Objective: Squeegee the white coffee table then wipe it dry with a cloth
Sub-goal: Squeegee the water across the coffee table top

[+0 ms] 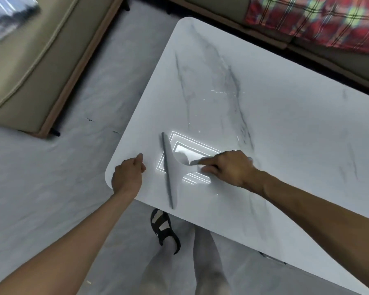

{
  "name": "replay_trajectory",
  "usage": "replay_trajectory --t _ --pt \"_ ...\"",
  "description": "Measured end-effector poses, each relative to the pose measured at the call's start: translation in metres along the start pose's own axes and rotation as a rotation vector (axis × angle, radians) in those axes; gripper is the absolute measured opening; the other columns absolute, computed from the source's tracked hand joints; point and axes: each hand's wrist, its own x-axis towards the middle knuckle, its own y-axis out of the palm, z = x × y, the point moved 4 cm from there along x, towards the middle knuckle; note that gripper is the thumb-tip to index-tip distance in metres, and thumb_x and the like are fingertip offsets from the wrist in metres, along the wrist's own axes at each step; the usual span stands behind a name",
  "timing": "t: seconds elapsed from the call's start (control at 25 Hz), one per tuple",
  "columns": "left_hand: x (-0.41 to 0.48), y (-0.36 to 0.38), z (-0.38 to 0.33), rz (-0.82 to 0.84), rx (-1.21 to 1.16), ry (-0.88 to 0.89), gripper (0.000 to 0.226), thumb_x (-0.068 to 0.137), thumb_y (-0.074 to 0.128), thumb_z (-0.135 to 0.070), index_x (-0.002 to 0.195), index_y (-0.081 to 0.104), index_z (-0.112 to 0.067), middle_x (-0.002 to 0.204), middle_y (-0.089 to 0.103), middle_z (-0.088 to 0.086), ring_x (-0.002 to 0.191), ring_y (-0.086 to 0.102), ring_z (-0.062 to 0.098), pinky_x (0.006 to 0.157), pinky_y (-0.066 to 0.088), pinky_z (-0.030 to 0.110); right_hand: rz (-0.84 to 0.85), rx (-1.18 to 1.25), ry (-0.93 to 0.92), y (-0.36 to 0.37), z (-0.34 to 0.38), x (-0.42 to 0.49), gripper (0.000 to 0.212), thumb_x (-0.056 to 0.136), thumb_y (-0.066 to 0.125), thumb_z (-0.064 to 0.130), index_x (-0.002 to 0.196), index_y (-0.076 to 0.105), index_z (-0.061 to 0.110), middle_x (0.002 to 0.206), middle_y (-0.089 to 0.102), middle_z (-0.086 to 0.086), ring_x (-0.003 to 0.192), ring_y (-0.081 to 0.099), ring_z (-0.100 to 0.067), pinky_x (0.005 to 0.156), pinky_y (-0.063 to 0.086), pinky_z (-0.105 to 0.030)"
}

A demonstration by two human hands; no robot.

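The white coffee table (285, 128) has a marbled top with grey veins and small water drops near its middle. A grey squeegee (172, 171) lies with its blade on the top near the table's left corner, the blade running roughly front to back. My right hand (230, 167) is shut on the squeegee's handle, index finger stretched along it. My left hand (128, 175) rests on the table's rounded corner, fingers curled with nothing in them. No cloth is in view.
A beige sofa (30, 67) stands to the left on a pale grey floor. Another seat with a red plaid blanket (320, 20) runs along the table's far side. My sandalled foot (164, 228) is under the table's near edge. A ceiling light reflects on the wet top.
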Motion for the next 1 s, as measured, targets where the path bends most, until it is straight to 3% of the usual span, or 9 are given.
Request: replay_trajectory --t 0.16,0.32,0.48,0.6,0.68,0.8,0.88,1.0 --pt "0.027 -0.01 0.016 -0.096 0.064 -0.016 0.017 0.094 0.047 -0.023 0.103 0.056 -0.012 0.109 0.063 0.008 0.098 0.058 0.027 0.081 0.045 0.035 0.115 0.025 -0.22 0.021 0.075 0.097 0.035 0.096 0.037 0.057 0.127 0.052 0.053 0.124 0.064 0.008 0.113 0.058 -0.02 0.073 0.029 -0.027" --pt "0.038 0.007 0.004 -0.044 0.077 -0.042 0.026 0.09 0.052 -0.015 0.117 0.05 -0.012 0.12 0.058 0.01 0.105 0.056 0.028 0.08 0.04 0.031 0.054 0.047 -0.193 0.007 0.04 0.117 0.034 0.096 0.035 0.056 0.125 0.054 0.053 0.117 0.067 0.003 0.107 0.061 -0.026 0.076 0.035 -0.032" --pt "0.039 0.052 -0.054 0.074 0.107 0.072 0.04 0.089 0.06 -0.019 0.126 0.045 -0.01 0.129 0.051 0.009 0.114 0.053 0.027 0.09 0.044 0.034 -0.009 0.121 0.061 -0.024 -0.08 0.068 0.032 0.095 0.035 0.058 0.123 0.05 0.062 0.092 0.07 0.008 0.091 0.064 -0.022 0.071 0.044 -0.032" --pt "0.044 0.082 -0.111 0.089 0.226 0.213 0.059 0.082 0.069 -0.032 0.127 0.041 -0.006 0.13 0.04 0.015 0.123 0.041 0.033 0.102 0.04 0.044 0.029 0.198 0.297 -0.036 -0.162 0.012 0.029 0.091 0.029 0.067 0.117 0.039 0.076 0.072 0.059 0.015 0.082 0.06 -0.018 0.072 0.051 -0.034" --pt "0.052 0.1 -0.141 0.101 0.34 0.211 0.078 0.08 0.071 -0.034 0.139 0.027 -0.005 0.142 0.028 0.022 0.136 0.025 0.042 0.113 0.027 0.046 0.014 0.151 0.407 -0.045 -0.203 -0.021 0.03 0.092 0.027 0.067 0.117 0.041 0.075 0.08 0.065 0.013 0.083 0.061 -0.02 0.069 0.05 -0.034" --pt "0.068 0.116 -0.162 0.141 0.48 0.112 0.109 0.083 0.069 -0.041 0.151 -0.007 -0.003 0.152 -0.007 0.038 0.144 -0.005 0.05 0.12 0.004 0.051 -0.06 0.045 0.464 -0.067 -0.234 -0.046 0.044 0.088 0.019 0.071 0.118 0.05 0.062 0.088 0.07 0.012 0.082 0.063 -0.024 0.064 0.049 -0.032" --pt "0.077 0.122 -0.167 0.149 0.539 0.078 0.114 0.082 0.07 -0.044 0.15 -0.012 -0.001 0.15 -0.011 0.042 0.143 -0.008 0.054 0.12 0.003 0.052 -0.161 0.072 0.437 -0.087 -0.237 -0.027 0.046 0.088 0.022 0.071 0.119 0.052 0.056 0.097 0.073 0.008 0.09 0.065 -0.028 0.072 0.05 -0.034" --pt "0.085 0.127 -0.166 0.165 0.592 0.093 0.113 0.082 0.068 -0.046 0.15 -0.01 0.001 0.148 -0.009 0.047 0.141 -0.005 0.058 0.119 0.008 0.053 -0.324 0.241 0.386 -0.126 -0.219 0.063 0.038 0.095 0.035 0.056 0.127 0.054 0.044 0.119 0.069 0.001 0.109 0.061 -0.033 0.087 0.046 -0.038"
